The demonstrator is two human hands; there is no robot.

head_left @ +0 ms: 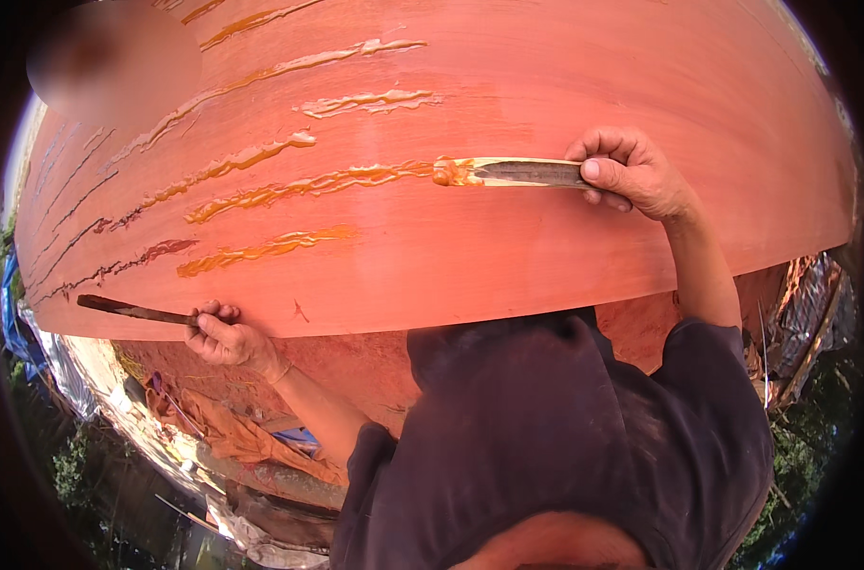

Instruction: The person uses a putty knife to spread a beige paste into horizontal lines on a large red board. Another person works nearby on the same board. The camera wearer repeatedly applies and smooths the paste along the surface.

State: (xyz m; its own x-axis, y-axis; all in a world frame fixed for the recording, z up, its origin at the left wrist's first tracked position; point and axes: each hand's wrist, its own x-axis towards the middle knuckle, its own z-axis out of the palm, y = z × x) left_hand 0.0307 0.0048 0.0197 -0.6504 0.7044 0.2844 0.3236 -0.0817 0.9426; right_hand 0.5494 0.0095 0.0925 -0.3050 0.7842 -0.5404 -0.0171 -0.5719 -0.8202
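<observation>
A large reddish surface (546, 256) spreads across the view, streaked with raised lines of orange paste (308, 188). My right hand (636, 173) pinches a long, flat, pale-edged spatula-like stick (532, 173) with a dark middle. Orange paste coats its far end, which meets the right end of one paste line. Lower left, by the surface's near edge, my left hand (225, 334) is closed on a thin dark flat strip (133, 309) that points left. Whether that strip touches the surface I cannot tell.
Dark crack-like lines (71, 242) mark the surface's left part. Below its near edge lie a brown cloth (242, 432) and reddish ground. A blue sheet (14, 323) hangs far left; crumpled grey sheeting (826, 304) stands at right, with plants beyond.
</observation>
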